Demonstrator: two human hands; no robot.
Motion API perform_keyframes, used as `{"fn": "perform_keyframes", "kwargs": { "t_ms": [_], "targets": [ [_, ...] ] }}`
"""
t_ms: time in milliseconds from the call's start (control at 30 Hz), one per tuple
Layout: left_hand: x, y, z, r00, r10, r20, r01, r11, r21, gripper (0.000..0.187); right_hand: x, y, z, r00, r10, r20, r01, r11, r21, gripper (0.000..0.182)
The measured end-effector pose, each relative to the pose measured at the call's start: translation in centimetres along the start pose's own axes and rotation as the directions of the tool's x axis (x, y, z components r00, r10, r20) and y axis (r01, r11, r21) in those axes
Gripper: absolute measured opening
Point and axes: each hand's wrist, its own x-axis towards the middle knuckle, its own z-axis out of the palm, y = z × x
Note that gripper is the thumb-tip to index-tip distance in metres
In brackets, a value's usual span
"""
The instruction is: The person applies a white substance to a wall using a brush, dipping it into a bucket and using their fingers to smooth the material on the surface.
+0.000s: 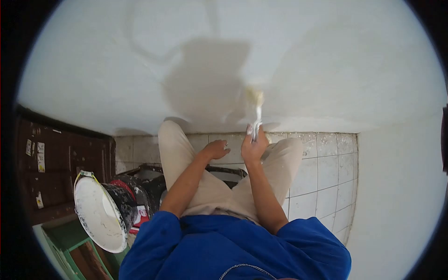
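My right hand is closed around the white, paint-smeared handle of a paintbrush. The brush points upward, and its pale yellowish bristles are blurred against the white wall. I cannot make out whether the bristles touch the wall. Over the inner side of my left thigh hangs my left hand, its fingers loosely apart with nothing visible in them. White paint marks some fingers of both hands.
To my left stands a paint-spattered bucket with white paint inside, beside dark paint-stained items. A brown door and a green wooden frame lie beyond. Paint specks dot the tiled floor. Another wall rises at right.
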Motion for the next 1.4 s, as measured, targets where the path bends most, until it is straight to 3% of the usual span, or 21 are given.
{"fn": "perform_keyframes", "kwargs": {
  "t_ms": [100,200,300,333,433,533,600,633,733,833,933,967,1067,1267,1367,1400],
  "targets": [
    [-0.2,0.2,-0.3,0.999,-0.006,0.040,0.005,1.000,0.008,0.048,0.9,0.0,0.9,0.984,0.155,0.088,-0.156,0.988,0.011,0.017],
    [0.1,-0.1,-0.3,1.000,0.018,0.015,-0.019,0.999,0.048,0.048,-3.1,3.3,2.0,0.956,0.197,0.219,-0.173,0.977,-0.126,0.017],
    [0.0,-0.6,-0.3,1.000,0.019,-0.021,-0.018,0.999,0.040,0.048,-5.6,5.9,2.0,0.963,0.198,0.185,-0.187,0.980,-0.075,0.018],
    [-0.1,-0.4,-0.4,1.000,0.011,-0.028,-0.011,1.000,0.029,0.048,-3.8,3.8,1.1,0.963,0.203,0.178,-0.207,0.978,0.007,0.019],
    [-0.1,-0.2,-0.1,1.000,0.025,-0.017,-0.025,1.000,0.002,0.049,0.2,-0.4,-0.6,0.987,0.122,0.102,-0.124,0.992,0.014,0.021],
    [-0.3,-0.1,-0.2,1.000,0.021,0.009,-0.021,0.999,0.032,0.049,0.4,1.0,1.1,0.966,0.203,0.159,-0.194,0.979,-0.068,0.022],
    [-0.2,-0.3,-0.2,1.000,0.024,0.012,-0.025,0.998,0.050,0.049,-2.9,4.5,2.5,0.977,0.154,0.150,-0.144,0.987,-0.073,0.022],
    [0.1,-0.8,0.2,0.999,0.033,0.005,-0.034,0.998,0.051,0.049,-3.5,4.6,2.8,0.981,0.127,0.146,-0.117,0.991,-0.071,0.021],
    [-0.2,-0.8,0.0,1.000,0.015,-0.001,-0.015,1.000,0.028,0.049,-3.1,2.5,0.9,0.935,0.246,0.255,-0.230,0.969,-0.090,0.022],
    [-0.1,-0.6,0.0,1.000,0.011,-0.011,-0.011,1.000,0.019,0.048,-0.9,-0.4,-0.2,0.985,0.099,0.143,-0.110,0.991,0.072,0.022],
    [-0.1,-0.9,0.3,1.000,0.020,-0.014,-0.019,1.000,0.016,0.045,-0.6,1.3,1.8,0.958,0.232,0.168,-0.226,0.973,-0.052,0.021],
    [0.0,-0.8,0.0,1.000,0.025,-0.017,-0.025,1.000,0.020,0.044,-1.7,2.7,2.3,0.966,0.200,0.161,-0.191,0.979,-0.066,0.019],
    [0.0,-0.7,-0.5,0.990,0.032,-0.136,-0.030,0.999,0.015,0.040,-4.4,5.1,3.0,0.979,0.149,0.140,-0.142,0.988,-0.054,0.016],
    [-1.1,1.5,-2.3,0.905,0.039,-0.423,-0.131,0.973,-0.190,0.027,-1.2,-1.0,0.1,0.980,0.145,0.133,-0.153,0.987,0.051,0.019],
    [-1.2,2.0,-3.3,0.736,0.038,-0.676,-0.254,0.941,-0.223,0.020,-2.2,2.2,2.5,0.977,0.170,0.130,-0.166,0.985,-0.045,0.019],
    [-1.4,2.3,-3.7,0.712,-0.024,-0.702,-0.247,0.927,-0.283,0.019,-3.7,4.8,3.4,0.978,0.154,0.140,-0.142,0.986,-0.093,0.019]
  ]
}}
